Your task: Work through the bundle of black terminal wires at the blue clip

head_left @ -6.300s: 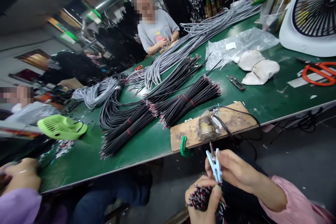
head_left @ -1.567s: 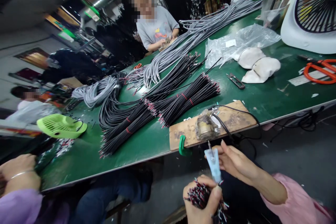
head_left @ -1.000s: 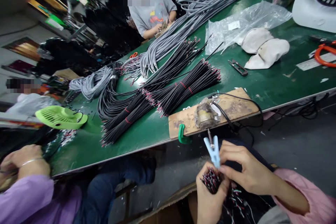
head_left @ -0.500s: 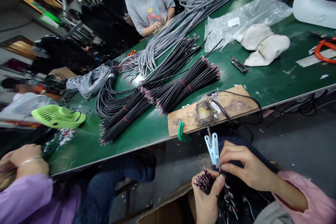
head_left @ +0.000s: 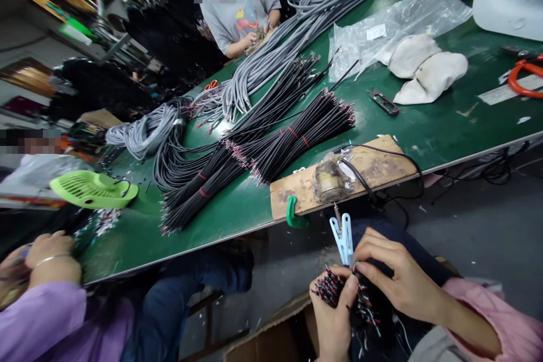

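Note:
My left hand (head_left: 335,311) is wrapped round a bundle of black cables (head_left: 328,287), whose stripped ends show red, white and black wires. Close beside it, my right hand (head_left: 388,271) pinches a wire end at the tip of a light blue clothespin (head_left: 343,240). That clothespin sits on a thin metal rod sticking out from a taped lump (head_left: 333,180) on a wooden board (head_left: 379,161). The exact wire between my right fingertips is too small to make out fully. More loose wire ends hang below my hands.
A green clamp (head_left: 293,212) grips the board at the table edge. Tied black cable bundles (head_left: 292,141), grey cables (head_left: 254,79), snips (head_left: 382,102), white gloves (head_left: 428,68) and orange-handled scissors (head_left: 524,76) lie on the green table (head_left: 237,203). A co-worker's purple sleeve (head_left: 46,317) is at left.
My left hand has risen slightly, bringing its thumb closer to the clothespin tip. My right hand stays pinched there. The co-worker's hands at left have shifted a little.

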Motion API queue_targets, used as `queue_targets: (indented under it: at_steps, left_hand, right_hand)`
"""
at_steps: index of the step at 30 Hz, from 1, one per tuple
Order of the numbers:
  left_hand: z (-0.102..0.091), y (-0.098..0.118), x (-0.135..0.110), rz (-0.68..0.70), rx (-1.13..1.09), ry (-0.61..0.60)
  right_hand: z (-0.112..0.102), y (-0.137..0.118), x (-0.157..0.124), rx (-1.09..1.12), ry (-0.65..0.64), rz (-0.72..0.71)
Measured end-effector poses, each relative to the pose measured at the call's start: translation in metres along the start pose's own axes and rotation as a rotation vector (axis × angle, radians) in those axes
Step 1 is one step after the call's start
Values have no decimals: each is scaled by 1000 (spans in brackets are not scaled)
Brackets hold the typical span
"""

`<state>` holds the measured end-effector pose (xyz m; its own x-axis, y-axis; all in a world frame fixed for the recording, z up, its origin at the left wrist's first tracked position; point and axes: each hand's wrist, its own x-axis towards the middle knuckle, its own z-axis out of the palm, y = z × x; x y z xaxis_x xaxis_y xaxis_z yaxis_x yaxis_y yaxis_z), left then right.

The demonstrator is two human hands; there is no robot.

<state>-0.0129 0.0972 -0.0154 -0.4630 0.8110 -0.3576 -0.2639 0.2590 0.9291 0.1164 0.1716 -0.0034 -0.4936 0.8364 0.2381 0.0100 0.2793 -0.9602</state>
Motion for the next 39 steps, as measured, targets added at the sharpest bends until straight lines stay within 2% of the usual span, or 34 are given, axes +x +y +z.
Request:
queue_targets:
  at_steps: [5,9,12,15,18,22,26,30,33,37,39]
  left_hand:
    - [-1,1,0,-89,-6,-2]
    - [-3,-5,1,-79,-12,-34]
    - [-3,-7,3,14,-29,-79]
    - [0,-1,5,157,-41,-117]
    - [2,11,5,296,2,-143]
    - [1,27,4,421,33,-188]
    - [0,36,9,462,8,-185]
    - [0,33,16,419,95,-127]
    - [2,29,19,404,126,-108]
    - [0,26,21,423,159,-112]
    - [-2,25,20,412,179,-98]
  right_hand:
    - [-1,2,-1,-14,12,-30]
    - [3,2,-1,157,16,133]
    - [5,4,-3,430,-30,302]
    - [5,9,-2,696,-129,423]
    - [1,13,9,820,-151,504]
    - [-3,6,39,876,-38,432]
    - [0,-6,59,926,-50,398]
    - [6,-9,60,1001,0,394]
    - [9,-5,56,1085,-32,406]
    - [8,9,48,1208,-9,454]
    - [4,19,43,1195,28,455]
